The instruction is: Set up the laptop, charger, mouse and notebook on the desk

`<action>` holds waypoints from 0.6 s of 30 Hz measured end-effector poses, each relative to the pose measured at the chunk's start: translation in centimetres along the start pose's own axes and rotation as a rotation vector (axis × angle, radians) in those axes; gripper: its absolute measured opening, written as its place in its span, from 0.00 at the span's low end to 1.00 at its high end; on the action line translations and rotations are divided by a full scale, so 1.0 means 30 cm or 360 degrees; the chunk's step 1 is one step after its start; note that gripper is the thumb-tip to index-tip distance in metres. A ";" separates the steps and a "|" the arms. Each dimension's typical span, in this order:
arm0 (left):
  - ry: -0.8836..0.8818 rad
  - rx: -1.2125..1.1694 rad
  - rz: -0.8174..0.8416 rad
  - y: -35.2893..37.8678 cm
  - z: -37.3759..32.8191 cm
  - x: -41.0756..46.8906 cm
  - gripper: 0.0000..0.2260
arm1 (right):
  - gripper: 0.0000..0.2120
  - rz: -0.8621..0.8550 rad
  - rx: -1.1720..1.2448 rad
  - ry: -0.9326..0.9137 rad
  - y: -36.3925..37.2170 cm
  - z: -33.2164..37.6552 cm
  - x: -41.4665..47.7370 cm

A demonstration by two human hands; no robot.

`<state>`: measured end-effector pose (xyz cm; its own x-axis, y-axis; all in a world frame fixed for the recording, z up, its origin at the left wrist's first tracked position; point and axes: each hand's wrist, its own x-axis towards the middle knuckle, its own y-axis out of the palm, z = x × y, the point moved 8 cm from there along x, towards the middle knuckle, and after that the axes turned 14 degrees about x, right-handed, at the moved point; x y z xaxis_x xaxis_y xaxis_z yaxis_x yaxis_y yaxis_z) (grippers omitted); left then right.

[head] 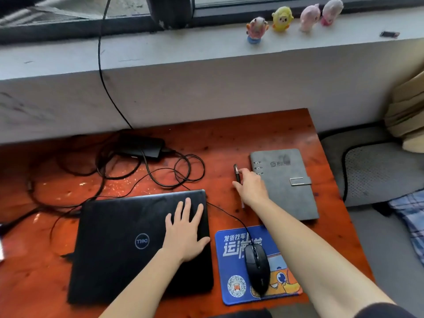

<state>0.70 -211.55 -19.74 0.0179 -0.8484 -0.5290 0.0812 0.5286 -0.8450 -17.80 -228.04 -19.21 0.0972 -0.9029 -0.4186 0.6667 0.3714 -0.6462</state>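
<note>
A closed black laptop (119, 244) lies on the red-brown desk (229, 138). My left hand (185, 230) rests flat on the lid's right side, fingers spread. The black charger brick (142, 146) sits at the back with its cables (183, 171) tangled across the desk. A black wired mouse (257, 269) sits on a blue mouse pad (231, 260). The grey ring-bound notebook (286, 180) lies closed at the right. My right hand (251, 187) reaches between laptop and notebook, fingers on a dark pen (236, 173); whether they grip it is unclear.
A grey concrete sill (160, 72) runs behind the desk, with several small toy figures (282, 19) on top and a black cable (101, 65) hanging down. A grey chair cushion (376, 171) and checked cloth (410, 216) lie off the desk's right edge.
</note>
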 end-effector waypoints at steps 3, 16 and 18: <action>0.0017 0.0022 -0.0024 0.012 0.005 0.004 0.43 | 0.20 -0.0007 -0.0009 0.0028 0.023 -0.026 0.000; 0.0026 0.0026 0.0037 0.004 0.006 -0.006 0.43 | 0.21 -0.0185 0.0310 -0.0367 -0.270 0.227 -0.212; 0.0014 -0.0023 0.0054 0.003 0.003 -0.008 0.43 | 0.18 -0.0386 0.0657 -0.0648 -0.432 0.394 -0.309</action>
<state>0.78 -211.31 -19.70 0.0117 -0.8296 -0.5582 0.0665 0.5577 -0.8274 -18.59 -227.03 0.60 0.1270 -0.9912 0.0380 0.9275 0.1051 -0.3587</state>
